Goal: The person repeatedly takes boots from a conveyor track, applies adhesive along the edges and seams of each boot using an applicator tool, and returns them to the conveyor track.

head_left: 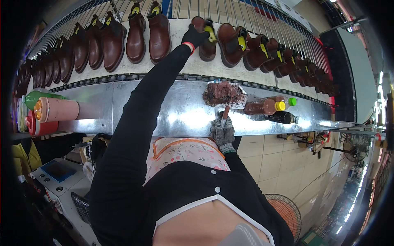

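Observation:
My left hand (197, 37), in a black glove with a red band at the wrist, is stretched out to the far rack. Its fingers are closed on the upper of a brown ankle boot (207, 51), which has a yellow-green patch near its top. Close to my body, my right hand (222, 132) wears a grey, stained knit glove. From that fist a thin tool with a brown end (225, 115) sticks up; whether it is a brush I cannot tell. Just beyond it on the metal ledge (172, 110) lies a foil-like tray heaped with dark reddish-brown material (225, 93).
Brown boots (160, 39) line the rack on both sides. Brown-filled bottles (262, 106) with yellow and green caps lie right of the tray. A pink jug (59, 109) and a red container (41, 124) stand at the left. An orange fan (284, 211) is at lower right.

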Action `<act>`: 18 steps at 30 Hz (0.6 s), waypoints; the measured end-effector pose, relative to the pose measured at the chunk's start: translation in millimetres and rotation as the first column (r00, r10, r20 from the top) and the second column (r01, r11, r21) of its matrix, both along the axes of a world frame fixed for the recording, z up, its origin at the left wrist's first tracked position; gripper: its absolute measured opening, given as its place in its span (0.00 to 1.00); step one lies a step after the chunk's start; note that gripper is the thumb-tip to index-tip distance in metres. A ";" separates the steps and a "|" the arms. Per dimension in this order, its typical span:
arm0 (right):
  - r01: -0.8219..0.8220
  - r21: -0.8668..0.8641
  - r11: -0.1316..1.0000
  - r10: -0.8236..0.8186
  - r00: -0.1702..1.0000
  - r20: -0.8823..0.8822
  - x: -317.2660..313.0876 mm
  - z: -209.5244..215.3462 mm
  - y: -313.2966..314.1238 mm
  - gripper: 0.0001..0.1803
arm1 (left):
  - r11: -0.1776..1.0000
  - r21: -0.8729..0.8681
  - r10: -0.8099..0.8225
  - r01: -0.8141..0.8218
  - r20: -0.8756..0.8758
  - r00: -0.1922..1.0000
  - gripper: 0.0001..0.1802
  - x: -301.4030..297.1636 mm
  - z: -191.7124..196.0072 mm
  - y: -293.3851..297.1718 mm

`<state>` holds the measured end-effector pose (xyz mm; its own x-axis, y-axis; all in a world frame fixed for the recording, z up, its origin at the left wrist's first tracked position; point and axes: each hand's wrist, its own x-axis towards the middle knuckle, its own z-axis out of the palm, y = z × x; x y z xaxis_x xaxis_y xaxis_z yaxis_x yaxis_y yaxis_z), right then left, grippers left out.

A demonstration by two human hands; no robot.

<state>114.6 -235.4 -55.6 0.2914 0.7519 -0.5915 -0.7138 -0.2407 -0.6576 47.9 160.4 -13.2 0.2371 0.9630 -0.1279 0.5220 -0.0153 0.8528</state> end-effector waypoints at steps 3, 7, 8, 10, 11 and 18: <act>0.014 -0.086 0.996 -0.018 0.998 -0.054 3.4 14.2 -1.6 0.22 | 0.880 0.403 0.306 -0.253 -0.073 0.949 0.57 -9.4 -4.4 -5.2; -0.011 -0.083 0.996 0.008 0.999 -0.044 6.0 20.3 -6.2 0.23 | 0.665 0.619 0.610 -0.417 -0.129 0.782 0.53 -59.6 0.6 7.3; -0.037 -0.074 0.997 0.043 0.995 0.085 3.6 22.7 -7.2 0.23 | 0.673 0.616 0.600 -0.409 -0.132 0.789 0.53 -67.9 -8.1 16.6; -0.081 -0.076 0.994 0.089 0.991 0.102 3.3 19.8 -4.6 0.23 | 0.782 0.371 0.555 -0.501 -0.048 0.831 0.52 -107.4 -29.0 37.4; -0.097 -0.088 0.991 0.108 0.986 0.128 4.9 16.7 -5.6 0.23 | 0.787 0.366 0.549 -0.496 -0.050 0.834 0.52 -116.2 -35.7 43.8; 0.009 -0.168 0.986 -0.018 0.999 -0.049 0.7 30.8 2.1 0.17 | 0.833 0.450 0.435 -0.324 -0.170 0.884 0.56 -132.7 -63.7 68.2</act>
<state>115.3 -233.3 -24.8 0.2678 0.6372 -0.7227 -0.7489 -0.3343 -0.5722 -84.9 228.6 -76.8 -0.1452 0.9488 0.2805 0.7541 -0.0774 0.6522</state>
